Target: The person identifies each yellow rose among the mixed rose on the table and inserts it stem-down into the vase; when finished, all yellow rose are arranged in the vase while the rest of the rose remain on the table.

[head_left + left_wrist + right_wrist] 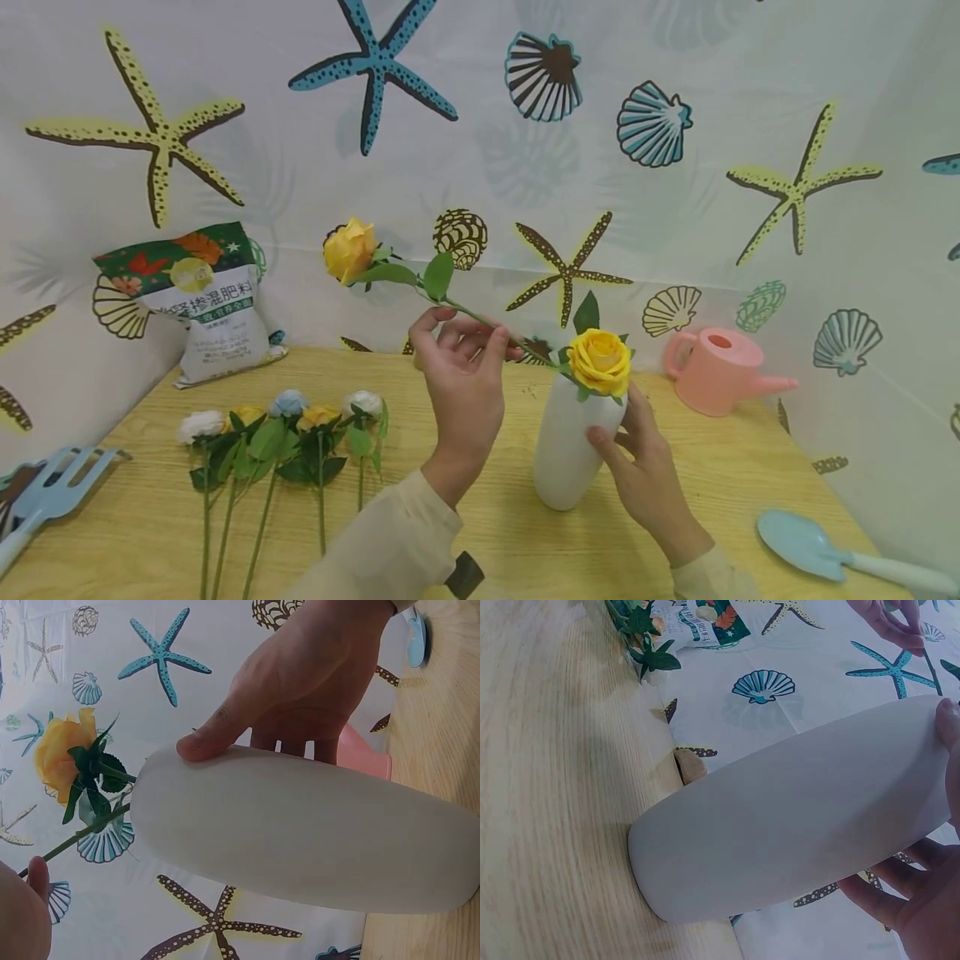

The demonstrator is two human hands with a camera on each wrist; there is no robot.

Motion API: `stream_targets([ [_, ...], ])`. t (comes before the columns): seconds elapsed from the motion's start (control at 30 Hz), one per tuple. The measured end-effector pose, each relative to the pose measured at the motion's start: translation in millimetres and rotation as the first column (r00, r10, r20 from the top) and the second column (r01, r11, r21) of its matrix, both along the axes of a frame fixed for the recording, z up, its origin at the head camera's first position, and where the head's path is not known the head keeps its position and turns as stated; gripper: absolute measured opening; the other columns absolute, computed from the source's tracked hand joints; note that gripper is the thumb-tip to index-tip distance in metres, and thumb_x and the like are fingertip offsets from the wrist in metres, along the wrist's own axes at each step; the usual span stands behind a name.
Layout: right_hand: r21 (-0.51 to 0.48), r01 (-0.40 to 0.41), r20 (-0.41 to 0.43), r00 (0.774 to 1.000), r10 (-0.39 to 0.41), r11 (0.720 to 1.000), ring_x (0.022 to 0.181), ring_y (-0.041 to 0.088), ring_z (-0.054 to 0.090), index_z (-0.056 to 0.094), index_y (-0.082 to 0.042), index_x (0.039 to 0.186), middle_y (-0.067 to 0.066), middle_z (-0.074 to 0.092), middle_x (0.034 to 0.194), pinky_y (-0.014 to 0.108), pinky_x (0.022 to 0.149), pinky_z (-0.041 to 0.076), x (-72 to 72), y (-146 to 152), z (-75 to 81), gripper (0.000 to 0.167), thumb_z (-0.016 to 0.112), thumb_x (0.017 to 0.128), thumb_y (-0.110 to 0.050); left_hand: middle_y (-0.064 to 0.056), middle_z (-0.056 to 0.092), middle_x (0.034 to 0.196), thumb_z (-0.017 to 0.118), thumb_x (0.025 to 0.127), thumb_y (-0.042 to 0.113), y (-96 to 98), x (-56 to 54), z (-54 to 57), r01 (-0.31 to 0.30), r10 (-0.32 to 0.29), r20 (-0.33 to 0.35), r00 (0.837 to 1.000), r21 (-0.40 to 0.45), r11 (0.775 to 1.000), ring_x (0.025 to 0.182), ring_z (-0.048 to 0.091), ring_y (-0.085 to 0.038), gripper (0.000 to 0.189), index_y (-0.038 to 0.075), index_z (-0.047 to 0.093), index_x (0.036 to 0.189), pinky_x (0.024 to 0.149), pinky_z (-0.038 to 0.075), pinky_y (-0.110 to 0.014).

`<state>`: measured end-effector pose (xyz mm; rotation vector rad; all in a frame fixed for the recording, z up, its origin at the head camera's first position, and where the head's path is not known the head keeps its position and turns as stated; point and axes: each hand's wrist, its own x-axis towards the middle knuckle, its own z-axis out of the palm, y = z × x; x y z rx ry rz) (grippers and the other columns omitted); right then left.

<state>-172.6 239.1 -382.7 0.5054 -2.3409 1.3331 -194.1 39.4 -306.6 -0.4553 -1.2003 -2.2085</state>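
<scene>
My left hand (461, 387) pinches the green stem of a yellow rose (350, 252) between thumb and fingers. The bloom points up and left, and the stem slants down to the right, its lower end at the mouth of a white vase (566, 450). In that mouth sits another yellow rose (598, 361), its stem hidden inside. My right hand (641, 471) grips the vase near its top, thumb on the near side and fingers around the far side. The vase base is on the wooden table, as the right wrist view shows.
Several white, yellow and blue roses (288, 403) lie in a row at the left. Behind them stands a fertilizer bag (225, 321). A pink watering can (716, 375) stands at the back right, a blue trowel (802, 542) lies front right, and a blue hand fork (63, 492) lies far left.
</scene>
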Motion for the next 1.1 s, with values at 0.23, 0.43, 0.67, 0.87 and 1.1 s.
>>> stream_targets([
  [0.23,0.003,0.011,-0.015,1.0,-0.011,1.0,0.124,-0.003,0.053,0.03,-0.02,0.157,0.011,0.05,0.148,0.02,0.093,0.053,0.4,-1,0.3,0.067,0.062,0.099,-0.005,-0.014,0.058,0.1,0.062,0.094,-0.01,9.2,-2.0,-5.0,0.001,0.001,0.021,1.0,-0.088,0.996,0.08,0.064,-0.016,0.053,0.006,0.028,0.132,0.072,0.06,-0.027],
  [0.43,-0.006,0.011,-0.019,1.0,-0.011,1.0,0.12,-0.012,0.05,0.038,-0.011,0.148,0.014,0.055,0.142,0.021,0.092,0.054,0.0,-1,-0.3,0.055,0.063,0.099,-0.005,-0.022,0.058,0.101,0.064,0.093,-0.01,16.3,-4.2,-9.1,0.005,0.0,0.03,1.0,-0.165,0.986,0.082,0.063,-0.014,0.052,0.002,0.032,0.132,0.073,0.061,-0.025],
  [0.67,-0.023,0.006,-0.031,0.999,-0.007,1.0,0.12,-0.01,0.052,0.039,-0.009,0.145,0.011,0.055,0.139,0.022,0.091,0.054,-1.1,-2,-2.1,0.054,0.063,0.097,-0.003,-0.018,0.057,0.099,0.061,0.097,-0.003,22.0,-6.1,-12.8,0.016,-0.006,0.041,0.999,-0.248,0.969,0.079,0.063,-0.01,0.03,-0.002,0.041,0.12,0.07,0.06,-0.023],
  [0.87,-0.021,0.008,-0.035,0.999,-0.008,1.0,0.12,-0.01,0.052,0.039,-0.01,0.146,0.011,0.055,0.14,0.022,0.091,0.054,-1.5,-1,-3.3,0.055,0.063,0.098,-0.003,-0.023,0.062,0.097,0.058,0.102,0.007,23.5,-5.8,-12.4,-0.005,0.02,0.049,0.999,-0.298,0.955,0.077,0.066,-0.015,0.013,-0.003,0.053,0.108,0.069,0.06,-0.026],
  [1.1,-0.024,0.014,-0.023,1.0,-0.015,1.0,0.12,-0.01,0.052,0.038,-0.012,0.148,0.01,0.055,0.14,0.021,0.091,0.054,-1.7,-1,-2.7,0.056,0.063,0.098,-0.004,-0.019,0.067,0.091,0.065,0.096,0.004,26.2,-5.1,-11.3,-0.082,0.099,0.026,0.995,-0.379,0.922,0.076,0.068,-0.027,0.009,-0.004,0.062,0.1,0.07,0.061,-0.027],
])
